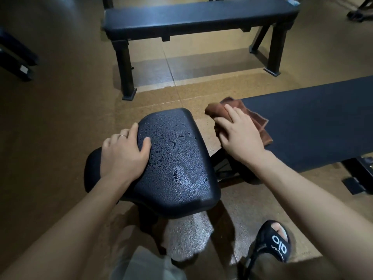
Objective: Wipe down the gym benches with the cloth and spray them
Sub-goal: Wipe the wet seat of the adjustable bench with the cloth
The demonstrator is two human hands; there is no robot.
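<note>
wet seat pad waits for the cloth

a person leans over an adjustable gym bench, the left hand point(123, 156) planted on the near-left edge of the seat pad point(173, 160), fingers curled over the rim and thumb lying on top. the hold looks meant to steady the pad, or to brace the body, while the other arm works. a thin ring point(122, 135) shows on one finger.

droplets and small pooled streaks cover the black textured pad, so the spraying of this part appears done and the wiping not yet begun. no spray bottle is in view.

the right hand point(240, 134) rests on a brown cloth point(260, 126) at the near end of the long back pad point(314, 126), just across the gap from the seat. the fingers lie mostly straight over the bunched fabric, pressing it down; whether the thumb underneath pinches the cloth cannot be told. one end of the cloth is rolled up past the fingertips and overhangs the pad's corner, the rest lies flat in folds.

a flat bench point(197, 17) stands well apart beyond, across the speckled tan floor point(60, 98), its top dull and seemingly dry. a black sandal point(276, 241) shows at the lower right.

the likely next step is carrying the cloth across to the wet seat.
</note>
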